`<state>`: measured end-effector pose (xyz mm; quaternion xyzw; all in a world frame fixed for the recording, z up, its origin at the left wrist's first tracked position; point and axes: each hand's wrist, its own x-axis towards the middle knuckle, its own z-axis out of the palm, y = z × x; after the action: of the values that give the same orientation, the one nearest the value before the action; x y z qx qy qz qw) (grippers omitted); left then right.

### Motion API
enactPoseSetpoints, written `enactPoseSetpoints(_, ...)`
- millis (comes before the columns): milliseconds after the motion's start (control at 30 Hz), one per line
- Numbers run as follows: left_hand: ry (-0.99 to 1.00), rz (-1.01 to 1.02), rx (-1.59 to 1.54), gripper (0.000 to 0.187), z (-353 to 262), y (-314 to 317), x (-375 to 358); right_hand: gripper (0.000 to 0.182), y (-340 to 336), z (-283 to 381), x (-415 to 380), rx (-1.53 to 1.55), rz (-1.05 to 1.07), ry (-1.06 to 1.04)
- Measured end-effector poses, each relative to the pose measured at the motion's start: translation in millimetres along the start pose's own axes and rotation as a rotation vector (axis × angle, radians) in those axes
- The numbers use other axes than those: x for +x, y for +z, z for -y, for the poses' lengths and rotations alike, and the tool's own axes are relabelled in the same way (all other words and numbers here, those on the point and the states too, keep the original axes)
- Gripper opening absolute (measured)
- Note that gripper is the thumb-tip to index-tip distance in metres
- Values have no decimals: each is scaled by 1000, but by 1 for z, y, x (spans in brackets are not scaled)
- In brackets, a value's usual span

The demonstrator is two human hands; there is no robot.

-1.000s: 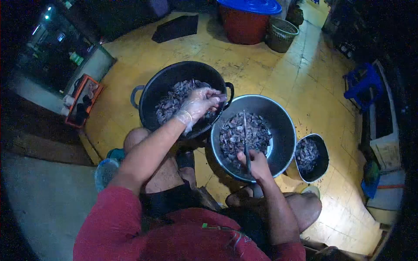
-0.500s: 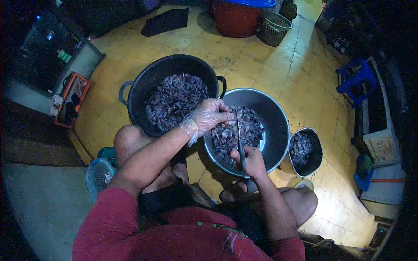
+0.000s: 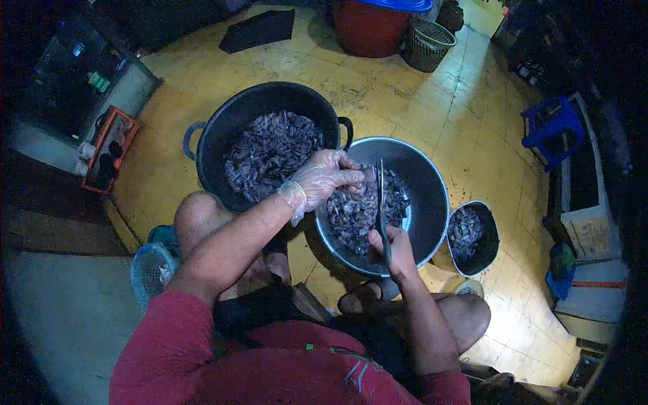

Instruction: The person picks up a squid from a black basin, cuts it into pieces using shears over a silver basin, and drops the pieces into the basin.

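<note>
On your far left, a green-and-white item stands above an orange rack; any lettering on it is too small to read. The black tub is next, heaped with small dark pieces. Your gloved left hand reaches past its edge to the metal basin, thumb and fingertips pinched together on one pale piece held above the basin's own heap. The print on your red shirt cannot be made out as words. Just right of that piece stand the blades of the scissors, seemingly a little parted; whether they touch it you cannot tell. Your bare right hand is wrapped around their handles. Beyond sits a smaller container, part-filled, and at far right a pale printed panel, its text illegible.
</note>
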<state>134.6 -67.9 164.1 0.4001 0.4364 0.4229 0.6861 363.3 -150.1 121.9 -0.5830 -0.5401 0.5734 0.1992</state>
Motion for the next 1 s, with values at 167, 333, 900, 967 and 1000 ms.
enactPoseSetpoints(167,21,-29,128,13,7,-2,2,49,8,3,-4,3,66,-88)
enactPoseSetpoints(333,34,49,200,13,6,0,0,53,9,-11,2,16,19,-85)
enactPoseSetpoints(900,52,135,211,15,-1,-4,-1,48,5,-5,2,40,-69,-133)
enactPoseSetpoints(967,101,34,211,15,2,-5,1,55,3,-3,0,84,44,-21)
enactPoseSetpoints(1000,101,36,211,15,1,-4,0,55,6,-3,-1,84,42,-20)
